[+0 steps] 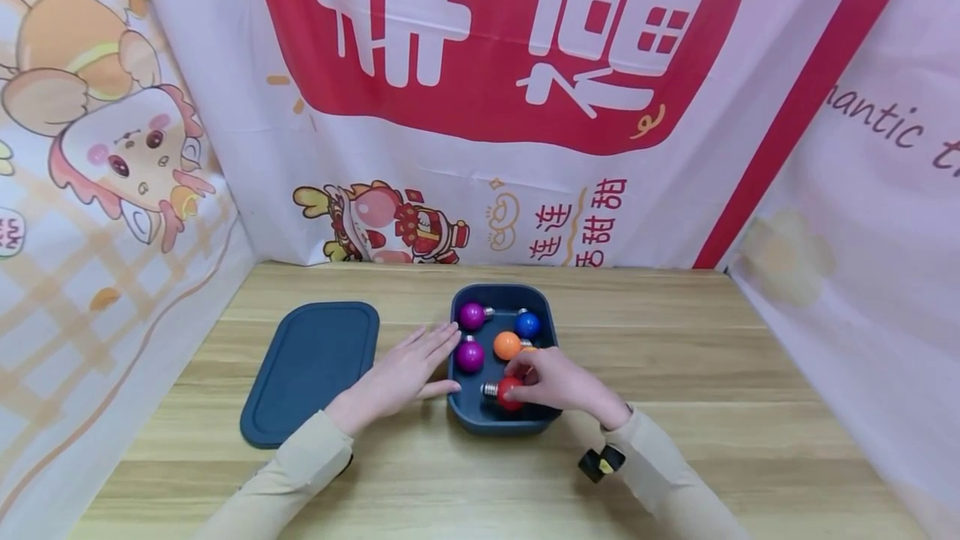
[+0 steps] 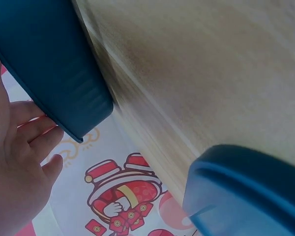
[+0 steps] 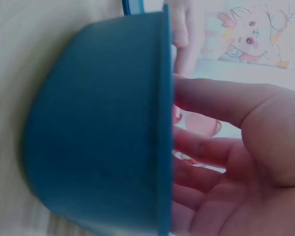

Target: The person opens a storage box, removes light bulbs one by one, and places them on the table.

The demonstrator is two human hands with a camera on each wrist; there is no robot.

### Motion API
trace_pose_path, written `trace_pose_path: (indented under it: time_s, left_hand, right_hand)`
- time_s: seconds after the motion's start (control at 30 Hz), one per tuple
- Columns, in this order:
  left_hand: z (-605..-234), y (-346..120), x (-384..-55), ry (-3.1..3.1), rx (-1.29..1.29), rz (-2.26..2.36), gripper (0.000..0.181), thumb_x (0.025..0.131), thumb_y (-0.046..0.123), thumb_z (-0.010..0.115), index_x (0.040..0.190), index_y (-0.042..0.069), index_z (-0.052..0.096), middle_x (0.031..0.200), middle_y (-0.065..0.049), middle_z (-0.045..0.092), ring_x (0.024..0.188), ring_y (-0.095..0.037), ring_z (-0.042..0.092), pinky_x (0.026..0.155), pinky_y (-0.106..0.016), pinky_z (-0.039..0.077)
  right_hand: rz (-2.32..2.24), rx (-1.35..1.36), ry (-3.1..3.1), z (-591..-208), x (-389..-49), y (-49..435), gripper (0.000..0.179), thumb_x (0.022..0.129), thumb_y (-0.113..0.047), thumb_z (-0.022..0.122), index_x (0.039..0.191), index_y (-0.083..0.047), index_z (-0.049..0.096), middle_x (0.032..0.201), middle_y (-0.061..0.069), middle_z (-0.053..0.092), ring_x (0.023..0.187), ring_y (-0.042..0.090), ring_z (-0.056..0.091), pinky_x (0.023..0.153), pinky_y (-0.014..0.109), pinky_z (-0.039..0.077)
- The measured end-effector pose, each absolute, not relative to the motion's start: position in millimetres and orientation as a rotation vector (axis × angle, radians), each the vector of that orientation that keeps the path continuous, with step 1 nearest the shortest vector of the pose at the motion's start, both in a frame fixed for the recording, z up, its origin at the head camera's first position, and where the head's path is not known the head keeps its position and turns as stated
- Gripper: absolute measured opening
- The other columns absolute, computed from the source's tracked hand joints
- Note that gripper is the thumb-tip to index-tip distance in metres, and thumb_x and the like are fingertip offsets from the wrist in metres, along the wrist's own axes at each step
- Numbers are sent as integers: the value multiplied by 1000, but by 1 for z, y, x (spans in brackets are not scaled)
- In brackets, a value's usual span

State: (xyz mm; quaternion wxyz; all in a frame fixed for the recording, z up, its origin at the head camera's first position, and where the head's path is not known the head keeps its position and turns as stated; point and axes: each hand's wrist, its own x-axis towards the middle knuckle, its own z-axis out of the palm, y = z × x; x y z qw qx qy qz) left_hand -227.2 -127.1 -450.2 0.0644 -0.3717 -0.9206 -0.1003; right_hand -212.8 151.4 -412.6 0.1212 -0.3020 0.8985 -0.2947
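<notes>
A dark blue box (image 1: 502,427) holds several small coloured light bulbs with metal screw bases. My right hand (image 1: 558,380) reaches over its right rim and pinches a red bulb (image 1: 509,395) between thumb and fingers, the screw base pointing left. In the right wrist view the box wall hides the fingertips and the bulb. My left hand (image 1: 408,369) lies at the left rim, fingers extended against it. Near the hands are two purple bulbs (image 1: 470,356), an orange bulb (image 1: 507,346) and a blue bulb (image 1: 527,324). Another orange bulb (image 1: 529,348) is partly covered by the right hand.
A dark blue lid (image 1: 315,373) lies flat on the wooden table (image 1: 675,340), left of the box and close to the left forearm. Printed cloth (image 1: 480,215) hangs behind the table and along both sides. A black device (image 1: 602,463) is worn at the right wrist.
</notes>
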Motion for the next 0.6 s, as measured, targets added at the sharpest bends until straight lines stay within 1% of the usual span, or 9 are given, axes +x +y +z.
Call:
trace_pose_path:
  time_s: [0.17,0.3,0.4,0.47,0.6]
  left_hand:
    - [-450,-127,-226,-2797,-1114,-299,77,96,56,55,152,5,38,161,-14,34,150,-30,34,122,-53,29]
    - [-451,-127,-226,-2802,-1109,-281,77,96,56,54,152,6,38,161,-14,34,150,-30,33,123,-52,29]
    - [-452,-127,-227,-2795,-1111,-277,76,96,54,55,152,5,38,161,-15,34,149,-31,34,122,-53,30]
    - [-452,-127,-227,-2791,-1110,-272,76,96,55,55,152,5,38,161,-15,34,149,-30,35,122,-52,30]
    - [-451,-126,-226,-2785,-1107,-278,76,96,54,55,152,5,38,161,-14,35,150,-27,34,123,-51,29]
  right_hand:
    - [-948,-783,2656,-407,-213,160,21,89,-17,74,107,-7,70,101,8,73,87,16,67,72,22,61]
    - [-981,-764,2716,-405,-214,168,25,89,-20,74,108,-5,69,102,10,73,85,16,67,70,18,59]
    - [-1015,-746,2748,-402,-215,173,26,89,-22,74,109,-5,69,100,9,73,81,13,64,69,18,57]
    - [-1043,-736,2760,-399,-217,177,27,90,-22,74,109,-4,70,100,10,73,82,14,65,71,21,59]
    - [-1103,-695,2770,-394,-221,185,27,90,-20,73,109,-1,69,101,14,73,87,20,69,77,31,62]
